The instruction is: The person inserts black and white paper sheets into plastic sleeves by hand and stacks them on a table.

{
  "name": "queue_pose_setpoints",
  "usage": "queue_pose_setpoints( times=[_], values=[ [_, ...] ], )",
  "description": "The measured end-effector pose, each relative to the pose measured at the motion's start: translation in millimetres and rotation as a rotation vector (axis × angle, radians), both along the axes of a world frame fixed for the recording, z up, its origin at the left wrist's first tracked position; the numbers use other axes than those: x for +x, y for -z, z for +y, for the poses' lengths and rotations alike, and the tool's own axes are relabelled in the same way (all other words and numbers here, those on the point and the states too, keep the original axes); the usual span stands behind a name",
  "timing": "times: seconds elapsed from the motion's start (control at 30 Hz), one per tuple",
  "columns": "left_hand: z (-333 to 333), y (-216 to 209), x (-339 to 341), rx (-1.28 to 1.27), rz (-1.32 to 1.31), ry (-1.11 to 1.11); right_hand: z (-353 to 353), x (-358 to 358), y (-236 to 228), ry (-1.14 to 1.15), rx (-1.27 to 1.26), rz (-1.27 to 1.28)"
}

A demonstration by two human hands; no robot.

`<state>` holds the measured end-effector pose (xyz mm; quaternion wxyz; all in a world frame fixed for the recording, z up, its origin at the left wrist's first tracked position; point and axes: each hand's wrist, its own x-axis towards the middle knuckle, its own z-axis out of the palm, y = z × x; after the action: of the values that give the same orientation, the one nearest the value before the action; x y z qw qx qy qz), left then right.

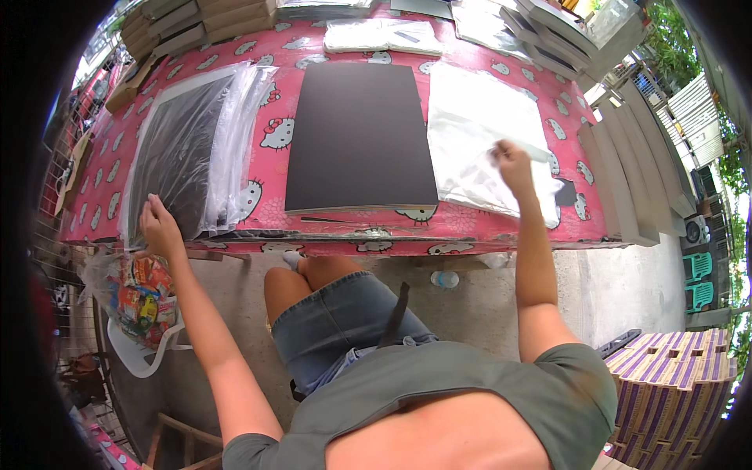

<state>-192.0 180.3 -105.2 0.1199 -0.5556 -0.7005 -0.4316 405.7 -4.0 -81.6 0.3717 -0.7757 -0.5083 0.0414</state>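
My left hand [160,225] lies on the near left corner of a stack of black sheets in clear plastic sleeves [184,141], fingers extended and holding nothing. In the middle of the table lies a bare stack of black boards [360,137], with pale edges showing along its near side. To its right is a pile of clear, whitish plastic sleeves [478,117], the upper ones rumpled. Over that pile my right hand [513,168] is closed, pinching what looks like the loose film of the top sleeve; its fingertips are slightly blurred.
The table has a pink patterned cover [270,164]. Along its far side are stacked boards [235,19] and another pile of sleeves [384,37]. Grey panels [627,164] lean at the right end. A bag of colourful packets [145,294] sits on a white chair [133,352]. Stacked cartons [670,392] stand lower right.
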Motion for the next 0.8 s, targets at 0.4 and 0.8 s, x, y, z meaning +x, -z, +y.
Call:
queue_pose_setpoints(
  times=[0.4, 0.8],
  values=[
    [-101.8, -96.3, 174.2, -0.183, -0.289, 1.2, -10.1, -148.3, -53.9, -0.55, 0.254, 0.246],
    [-153.5, -90.3, 195.4, -0.647, -1.286, 1.233, 2.1, -223.8, -79.3, -0.615, 0.206, 0.695]
  ],
)
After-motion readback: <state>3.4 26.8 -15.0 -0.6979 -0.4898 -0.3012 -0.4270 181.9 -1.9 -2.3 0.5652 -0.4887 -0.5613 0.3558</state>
